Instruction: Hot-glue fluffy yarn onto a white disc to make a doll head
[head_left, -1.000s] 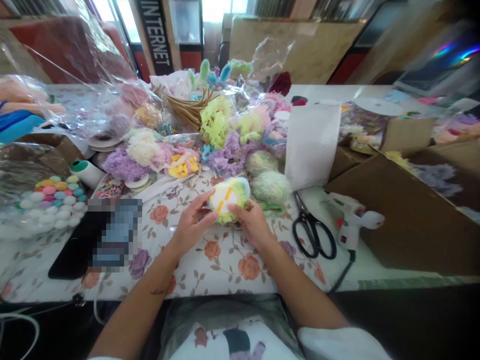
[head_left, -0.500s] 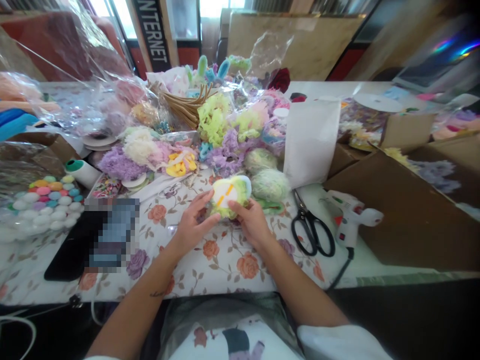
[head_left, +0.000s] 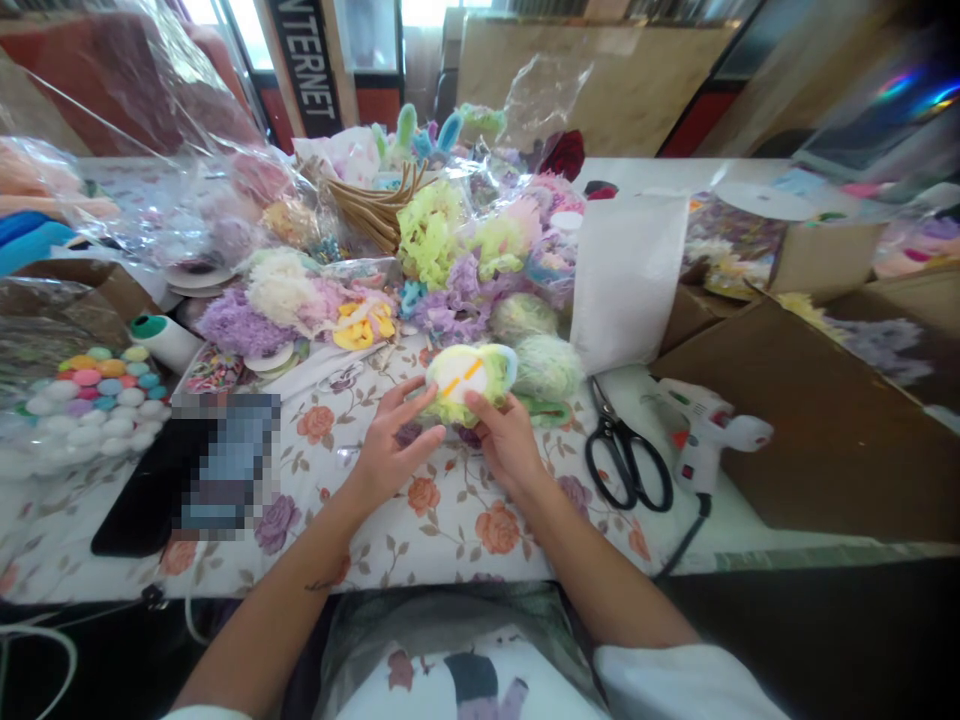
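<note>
While my right hand (head_left: 511, 445) pinches the fuzzy yellow-green piece (head_left: 459, 384) between the thumb on its pale face and the fingers behind, my left hand (head_left: 390, 450) stands with thumb and fingers spread, fingertips at the piece's left edge. The piece sits between my hands, tilted, two orange strips across its face, above the floral cloth (head_left: 457, 540). Just beyond my right hand lies a pale green fluffy ball (head_left: 549, 367); to that hand's right are the black-handled scissors (head_left: 628, 462), then the white glue gun (head_left: 699, 435) and a cardboard box (head_left: 817, 430). Left of my left hand I have a phone (head_left: 226, 465), its screen blurred, and farther left a bag of pompoms (head_left: 105, 415). Beyond both hands spread purple fluffy yarn (head_left: 251, 318) and yellow loops (head_left: 364, 325)
</note>
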